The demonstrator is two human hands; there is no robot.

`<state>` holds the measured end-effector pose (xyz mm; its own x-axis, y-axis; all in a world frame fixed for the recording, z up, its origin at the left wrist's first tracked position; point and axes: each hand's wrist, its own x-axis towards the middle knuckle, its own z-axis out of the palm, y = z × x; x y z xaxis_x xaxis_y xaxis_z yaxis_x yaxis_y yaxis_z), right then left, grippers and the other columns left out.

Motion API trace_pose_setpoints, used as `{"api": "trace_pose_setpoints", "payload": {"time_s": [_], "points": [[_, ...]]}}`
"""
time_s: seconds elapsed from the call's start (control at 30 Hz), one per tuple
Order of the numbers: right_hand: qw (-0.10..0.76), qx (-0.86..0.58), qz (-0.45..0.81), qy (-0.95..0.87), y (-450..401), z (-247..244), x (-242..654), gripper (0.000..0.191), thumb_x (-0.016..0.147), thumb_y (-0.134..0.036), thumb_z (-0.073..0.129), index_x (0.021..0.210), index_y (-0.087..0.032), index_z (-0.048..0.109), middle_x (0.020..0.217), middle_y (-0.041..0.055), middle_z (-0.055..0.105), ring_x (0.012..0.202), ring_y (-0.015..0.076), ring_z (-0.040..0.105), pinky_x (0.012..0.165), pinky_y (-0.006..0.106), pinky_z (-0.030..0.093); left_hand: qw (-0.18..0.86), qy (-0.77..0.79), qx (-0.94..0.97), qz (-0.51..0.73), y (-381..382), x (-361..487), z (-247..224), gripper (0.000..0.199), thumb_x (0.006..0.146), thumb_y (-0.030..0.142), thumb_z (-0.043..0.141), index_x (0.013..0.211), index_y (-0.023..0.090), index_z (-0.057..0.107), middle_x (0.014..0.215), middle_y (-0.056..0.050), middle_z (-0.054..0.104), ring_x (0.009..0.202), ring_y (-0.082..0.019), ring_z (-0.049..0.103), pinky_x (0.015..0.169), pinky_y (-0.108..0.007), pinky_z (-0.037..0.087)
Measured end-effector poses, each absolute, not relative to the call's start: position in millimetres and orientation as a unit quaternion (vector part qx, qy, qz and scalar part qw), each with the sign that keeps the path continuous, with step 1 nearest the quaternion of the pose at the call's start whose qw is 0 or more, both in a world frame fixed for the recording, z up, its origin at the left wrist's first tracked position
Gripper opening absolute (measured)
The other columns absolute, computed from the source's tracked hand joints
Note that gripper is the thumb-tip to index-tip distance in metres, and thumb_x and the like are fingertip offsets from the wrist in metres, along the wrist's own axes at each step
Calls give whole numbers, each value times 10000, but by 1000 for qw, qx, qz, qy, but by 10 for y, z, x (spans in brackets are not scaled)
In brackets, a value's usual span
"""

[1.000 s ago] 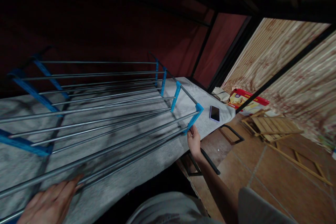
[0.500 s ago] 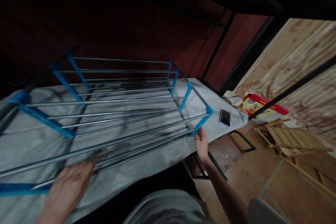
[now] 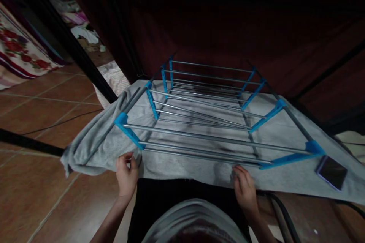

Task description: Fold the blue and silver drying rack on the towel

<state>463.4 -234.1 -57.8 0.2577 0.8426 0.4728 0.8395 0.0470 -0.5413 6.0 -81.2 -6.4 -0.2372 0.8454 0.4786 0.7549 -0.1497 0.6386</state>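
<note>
A rack of grey metal rods (image 3: pixel 196 134) joined by blue plastic brackets (image 3: pixel 288 158) lies on a grey cloth (image 3: pixel 182 169) spread over a table. My left hand (image 3: pixel 127 174) is at the cloth's near edge, just below the front left bracket (image 3: pixel 129 133). Its thumb and fingers are loosely bent and apart, with nothing seen between them. Below the lower front rods, toward their right end, my right hand (image 3: pixel 245 189) has its fingers reaching over the cloth. They look loosely extended and hold nothing visible.
A phone (image 3: pixel 332 172) lies on the cloth at the right, close to the rack's front right corner. Dark frame posts (image 3: pixel 85 64) and a dark red curtain (image 3: pixel 216 34) stand around the table. A cable (image 3: pixel 65 120) runs over the tiled floor at the left.
The view has swung left. My left hand has left the front rods and is now below the left bracket. My right hand has come away from the right bracket.
</note>
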Motion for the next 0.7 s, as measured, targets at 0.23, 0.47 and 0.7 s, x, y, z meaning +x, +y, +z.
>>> {"api": "trace_pose_setpoints", "payload": {"time_s": [0.23,0.47,0.7], "points": [[232,-621,-38,-748,-1647,-404,4187,410,982,-168,419,1329,-270,613,1202,87,697,1134,275,619,1030,481,434,172,686,580,406,-414,158,-179,291,783,342,578,1025,184,618,959,-84,571,876,-249,599,864,-431,527],[276,-609,-51,-742,-1601,-538,4266,344,994,-222,457,1271,-280,653,1173,70,714,1104,268,637,985,452,475,137,691,587,399,-365,181,-194,121,758,284,574,833,201,619,884,-85,596,889,-261,582,882,-436,494],[290,-602,-50,-743,-1604,-579,4293,335,1012,-258,446,1275,-279,652,1183,57,713,1115,259,636,976,443,478,117,704,591,376,-369,215,-136,82,774,236,550,769,197,622,857,-97,621,921,-280,584,903,-450,477]]}}
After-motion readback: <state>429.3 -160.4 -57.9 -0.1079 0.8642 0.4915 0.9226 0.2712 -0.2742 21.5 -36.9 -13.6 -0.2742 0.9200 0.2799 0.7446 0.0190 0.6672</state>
